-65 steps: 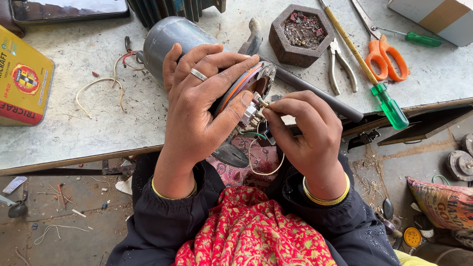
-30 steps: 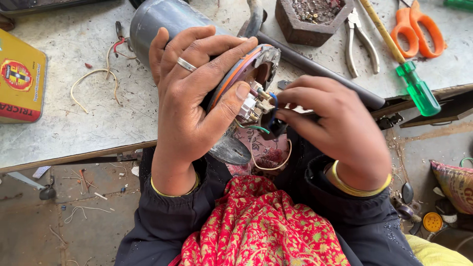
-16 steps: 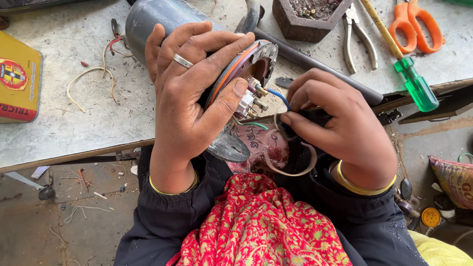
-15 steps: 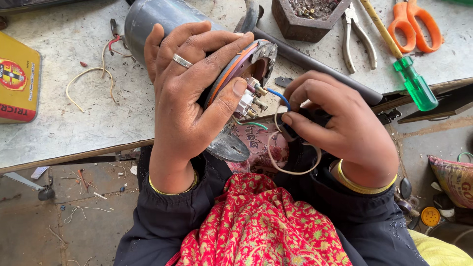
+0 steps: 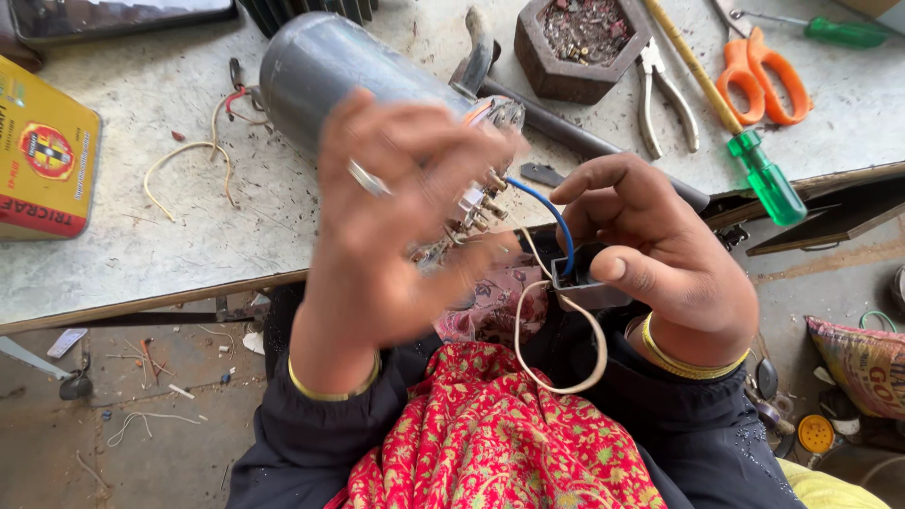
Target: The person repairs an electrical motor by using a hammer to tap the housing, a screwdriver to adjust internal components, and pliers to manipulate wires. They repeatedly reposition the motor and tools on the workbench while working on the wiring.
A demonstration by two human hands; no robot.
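One grey motor (image 5: 330,71) at the bench's (image 5: 141,254) near edge: likely heavy, smooth; grip the barrel, not the fragile terminals (image 5: 481,203). Left hand (image 5: 396,226) cups its end; right hand (image 5: 660,254) pinches a small grey block (image 5: 584,287) trailing blue wire (image 5: 551,212).

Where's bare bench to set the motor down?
Bare bench lies between the yellow tin, the loose wires and the front edge. Crowded at right: tray, pliers, scissors, green screwdriver.

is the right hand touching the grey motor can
Apart. The head view shows the right hand holding a small dark block clear of the grey motor can; only the blue wire spans the gap.
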